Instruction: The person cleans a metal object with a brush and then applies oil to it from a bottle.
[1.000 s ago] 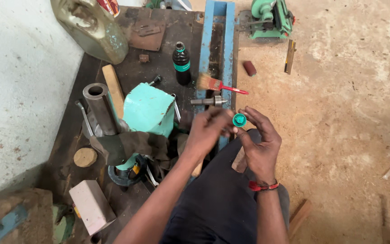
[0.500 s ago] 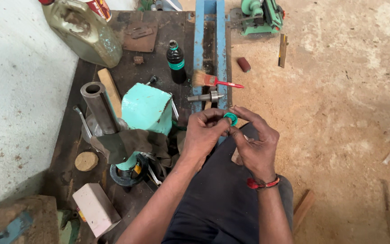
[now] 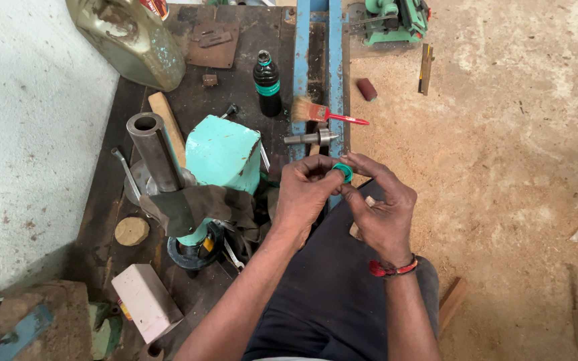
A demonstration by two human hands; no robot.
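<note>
Both my hands meet over my lap, fingertips together on a small round green cap [image 3: 343, 172]. My left hand [image 3: 307, 194] curls around it from the left, and my right hand [image 3: 380, 207], with a red band at the wrist, pinches it from the right. Just beyond them lies a grey metal spindle piece [image 3: 311, 138] on the dark workbench [image 3: 232, 73]. A dark bottle [image 3: 267, 83] with a green band stands upright farther back, without a cap on top.
A turquoise machine block [image 3: 223, 155] with a dark cloth [image 3: 202, 206] and a steel pipe [image 3: 153, 150] sits left of my hands. A red-handled brush [image 3: 322, 112], blue rails [image 3: 317, 60], an oil jug [image 3: 128, 37] and a white block [image 3: 146, 301] are around. Sawdust floor lies right.
My hands with the green cap have stayed together and drifted slightly down and left in view as the camera shifted; the fingers have closed more tightly around the cap.
</note>
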